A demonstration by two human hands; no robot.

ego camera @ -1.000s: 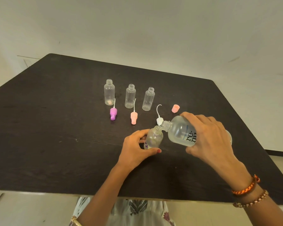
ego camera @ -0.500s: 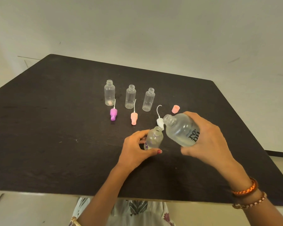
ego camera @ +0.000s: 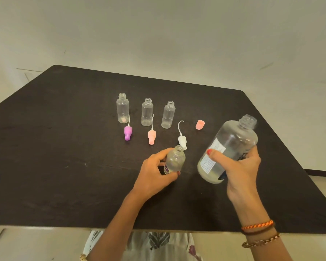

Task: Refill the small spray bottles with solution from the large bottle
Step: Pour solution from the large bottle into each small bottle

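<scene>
Now the right hand (ego camera: pixel 239 166) wraps the large bottle (ego camera: pixel 229 149), raised off the tabletop (ego camera: pixel 64 147) with its open neck tilted up and away, so no solution is running. Just beside it, the left hand (ego camera: pixel 154 172) pinches the small bottle (ego camera: pixel 174 160), standing uncapped and seemingly filled. Judging by this, one fill is done; next comes fitting the white sprayer (ego camera: pixel 182 139) lying just behind, while three empty bottles (ego camera: pixel 147 112) wait beyond.

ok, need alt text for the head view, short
A person's right hand holds a large clear bottle tilted, mouth up, beside a small uncapped bottle gripped by the left hand on a dark table. Behind stand three open small bottles with loose spray tops.
</scene>
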